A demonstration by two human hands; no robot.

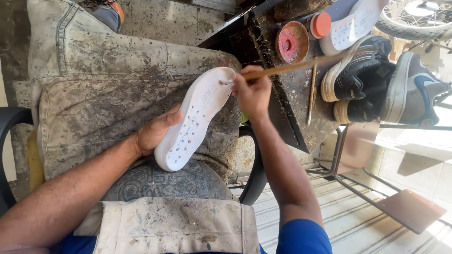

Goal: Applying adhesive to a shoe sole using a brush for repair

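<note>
Dark, grimy workbench (292, 101) far right of centre, top crusted with dried glue and debris. On it: a round reddish glue tin (292, 42) with gunk inside, far side; an orange-capped container (321, 24) just right of the tin; a thin wooden stick (311, 91) lying loose near the right edge. A white sole (351, 26) rests at the far right corner, touching the cap area. Black sneakers with white stripes (360, 75) sit at the bench's right edge, stacked; whether fully on it cannot be told. A stained, dirty apron (108, 99) over the lap carries the white shoe sole (195, 120) at left centre.
</note>
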